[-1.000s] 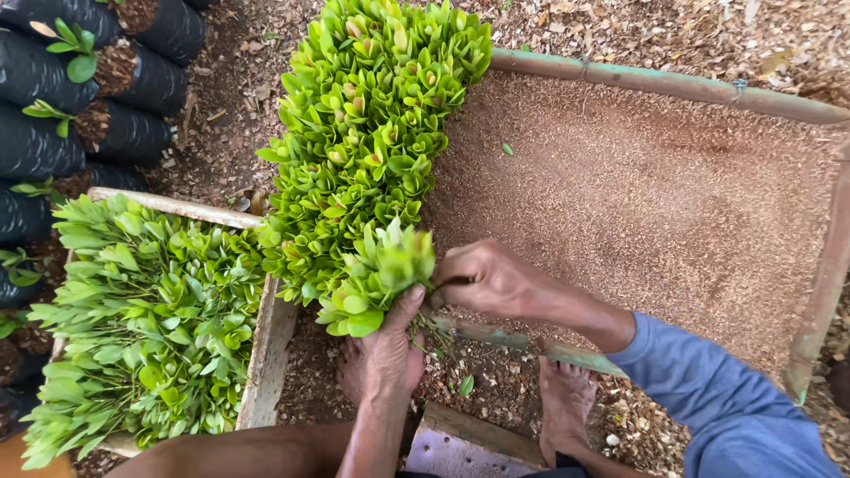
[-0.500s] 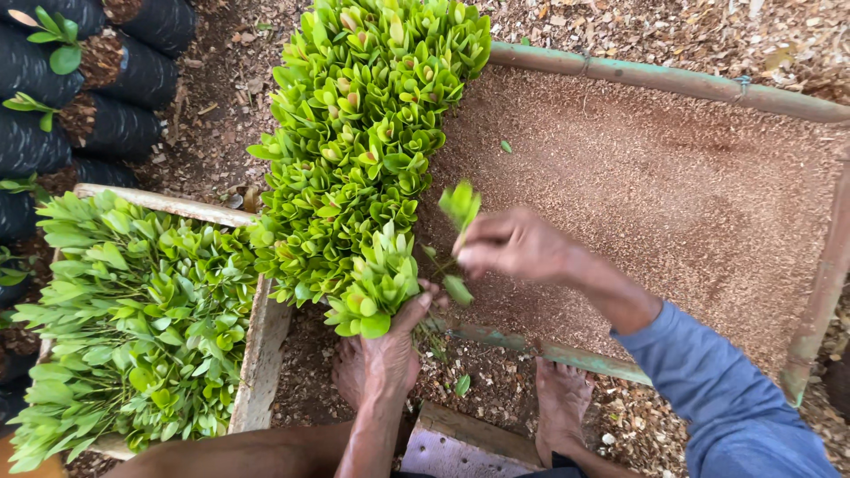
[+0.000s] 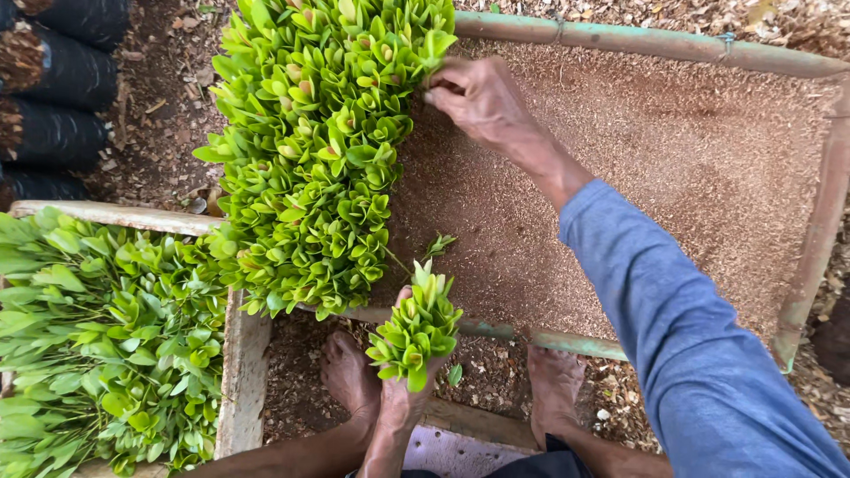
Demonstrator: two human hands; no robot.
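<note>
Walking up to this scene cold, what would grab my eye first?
Most striking is the dense block of bright green cuttings standing in the left part of the sandy bed, with the right hand reaching to its far edge. Nearer, the left hand grips a small bunch of cuttings over the bed's near rim. At left, a wooden tray holds more leafy cuttings.

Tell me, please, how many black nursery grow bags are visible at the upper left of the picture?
4 black plastic grow bags, stacked down the left edge: top corner, below it, third, and the lowest, only partly visible. More may lie beyond the frame.
</note>
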